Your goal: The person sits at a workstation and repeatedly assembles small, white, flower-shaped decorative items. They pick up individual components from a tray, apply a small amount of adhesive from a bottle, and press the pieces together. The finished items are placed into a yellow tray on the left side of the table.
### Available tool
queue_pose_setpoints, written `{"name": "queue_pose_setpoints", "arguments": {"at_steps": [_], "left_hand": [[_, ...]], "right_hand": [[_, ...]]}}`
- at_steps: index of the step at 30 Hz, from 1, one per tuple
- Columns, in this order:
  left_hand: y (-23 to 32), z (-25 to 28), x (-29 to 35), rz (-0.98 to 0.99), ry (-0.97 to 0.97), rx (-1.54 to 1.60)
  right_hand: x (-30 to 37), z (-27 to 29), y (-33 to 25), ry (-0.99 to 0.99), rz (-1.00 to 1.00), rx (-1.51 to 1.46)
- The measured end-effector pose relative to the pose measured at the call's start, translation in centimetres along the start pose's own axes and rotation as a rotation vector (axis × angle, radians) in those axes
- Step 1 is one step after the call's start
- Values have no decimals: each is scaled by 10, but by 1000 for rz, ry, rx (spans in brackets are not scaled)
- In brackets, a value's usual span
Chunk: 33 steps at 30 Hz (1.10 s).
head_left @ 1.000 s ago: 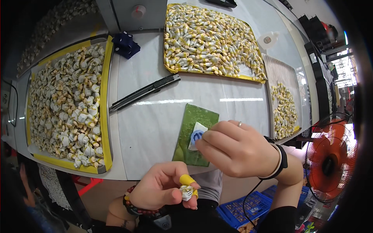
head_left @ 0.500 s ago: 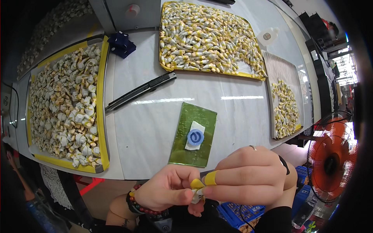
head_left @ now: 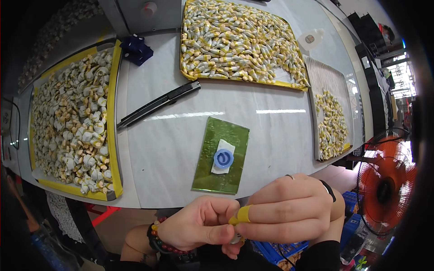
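Note:
My left hand point(head_left: 194, 226), with a beaded bracelet at its wrist, pinches a small white-and-yellow piece point(head_left: 237, 236) between thumb and fingers, in front of the table's near edge. On the same piece the fingertips of my right hand point(head_left: 289, 205) press from the other side, and they hide most of it. A yellow wrap point(head_left: 244, 213) goes round one right finger; a ring and a black wristband are on that hand too. Just beyond both hands lies a green glass plate point(head_left: 204, 178). It bears a white pad point(head_left: 220, 170) with a round blue cap point(head_left: 223, 158) on top.
A yellow-edged tray point(head_left: 116, 149) of white, peach-tipped pieces stands left. Another tray point(head_left: 253, 82) of slim pieces lies at the back, a partly filled one point(head_left: 316, 72) right. Between them rest a long black tool point(head_left: 158, 105) and dark blue cloth point(head_left: 137, 49). An orange fan point(head_left: 384, 180) stands right.
My hands have come closer together over the small piece, and the left has shifted slightly right. The yellow part of the piece is now more covered. The view has shifted slightly.

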<state>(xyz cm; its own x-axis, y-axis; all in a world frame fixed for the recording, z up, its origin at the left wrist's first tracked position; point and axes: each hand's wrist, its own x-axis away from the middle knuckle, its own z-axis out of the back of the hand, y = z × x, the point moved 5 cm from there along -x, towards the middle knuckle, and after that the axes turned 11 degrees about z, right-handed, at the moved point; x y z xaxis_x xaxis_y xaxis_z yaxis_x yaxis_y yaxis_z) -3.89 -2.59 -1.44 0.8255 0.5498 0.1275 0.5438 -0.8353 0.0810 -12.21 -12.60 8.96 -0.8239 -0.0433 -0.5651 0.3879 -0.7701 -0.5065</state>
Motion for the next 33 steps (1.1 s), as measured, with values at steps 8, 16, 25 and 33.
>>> {"name": "queue_pose_setpoints", "arguments": {"at_steps": [8, 16, 25, 33], "left_hand": [[16, -8, 1, -63, 67, -60], [22, 6, 9, -315, 152, -99], [36, 2, 28, -573, 236, -249], [30, 2, 32, -637, 317, -411]], "right_hand": [[5, 7, -5, 72, 17, 41], [40, 74, 5, 389, -343, 434], [138, 197, 171, 562, -1114, 139], [148, 220, 188, 713, -1100, 245]]}}
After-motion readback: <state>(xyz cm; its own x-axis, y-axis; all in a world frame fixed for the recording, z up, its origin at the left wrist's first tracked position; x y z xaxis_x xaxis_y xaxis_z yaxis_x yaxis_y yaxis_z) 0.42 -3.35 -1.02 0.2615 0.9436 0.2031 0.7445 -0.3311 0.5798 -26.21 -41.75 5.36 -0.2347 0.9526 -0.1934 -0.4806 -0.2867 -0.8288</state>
